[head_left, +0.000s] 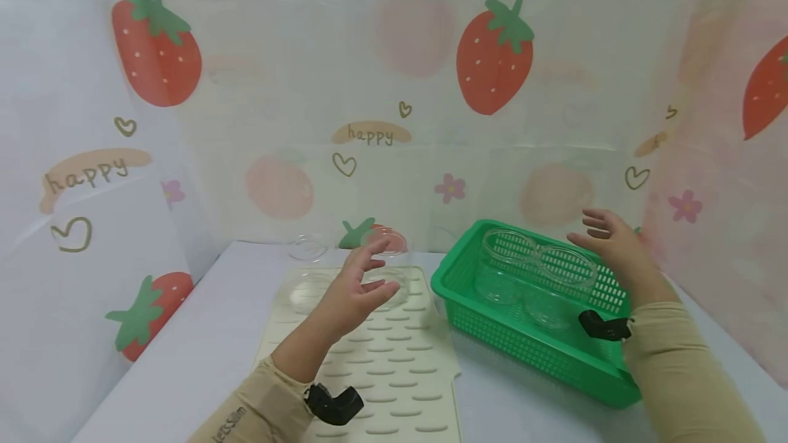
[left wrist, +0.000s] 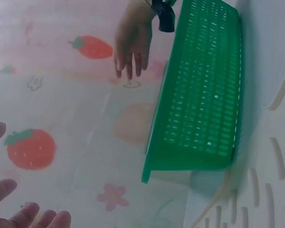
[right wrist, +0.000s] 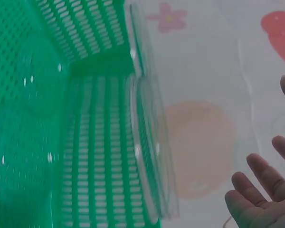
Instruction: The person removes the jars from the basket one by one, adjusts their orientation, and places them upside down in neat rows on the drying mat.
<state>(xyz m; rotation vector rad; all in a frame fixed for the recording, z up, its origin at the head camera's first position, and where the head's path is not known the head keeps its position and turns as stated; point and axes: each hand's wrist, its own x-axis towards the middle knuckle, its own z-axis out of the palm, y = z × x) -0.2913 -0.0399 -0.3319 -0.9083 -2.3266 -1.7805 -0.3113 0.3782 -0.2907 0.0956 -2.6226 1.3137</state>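
My left hand [head_left: 357,292] is raised over the cream mat [head_left: 369,374], its fingers spread and nothing in its grasp. Behind and beside it two clear round containers stand at the mat's far end; the left one shows a rim [head_left: 308,249], and the hand partly hides the right container [head_left: 399,286]. Whether the hand touches it I cannot tell. My right hand [head_left: 615,248] hovers over the far right part of the green basket [head_left: 535,354], fingers extended and holding nothing. Inside the basket stand two more clear containers, one on the left [head_left: 497,286] and one on the right [head_left: 548,310].
A white table [head_left: 178,368] carries the mat and, to its right, the basket. Behind them hangs a curtain [head_left: 277,87] printed with strawberries, on the left and right sides too. A black wrist mount [head_left: 335,405] sits on the left sleeve, another [head_left: 603,327] on the right.
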